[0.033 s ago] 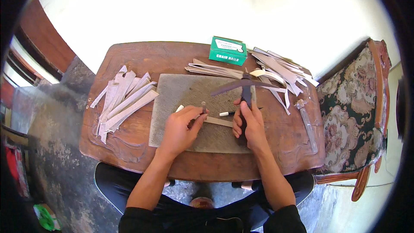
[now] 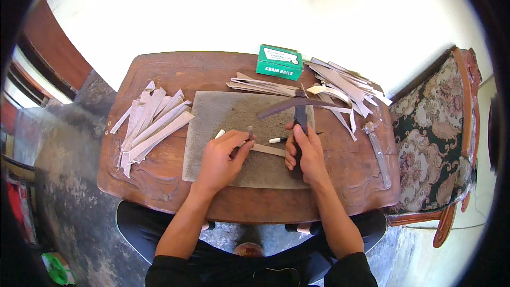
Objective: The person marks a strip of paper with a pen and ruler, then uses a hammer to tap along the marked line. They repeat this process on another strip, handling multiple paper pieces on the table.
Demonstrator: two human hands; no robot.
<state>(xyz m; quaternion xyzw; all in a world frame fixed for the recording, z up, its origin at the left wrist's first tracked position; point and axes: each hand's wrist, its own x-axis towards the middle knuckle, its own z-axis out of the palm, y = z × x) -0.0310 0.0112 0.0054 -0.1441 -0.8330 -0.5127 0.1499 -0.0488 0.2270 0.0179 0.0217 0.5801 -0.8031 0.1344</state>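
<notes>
My left hand [image 2: 220,162] pinches a short metal punch [image 2: 249,131] and stands it upright on a pale narrow strip [image 2: 268,150]. The strip lies on a grey mat [image 2: 223,111] in the middle of the wooden table [image 2: 175,69]. My right hand [image 2: 305,154] grips the dark handle of a hammer. Its long thin head [image 2: 295,105] lies across the far part of the mat. A small white pen [image 2: 275,140] lies on the mat between my two hands.
A heap of pale strips [image 2: 154,122] lies left of the mat, and another heap [image 2: 340,82] at the far right. A green box [image 2: 279,62] stands at the table's far edge. A long metal tool [image 2: 378,151] lies at the right. A flowered armchair [image 2: 441,127] stands beside the table.
</notes>
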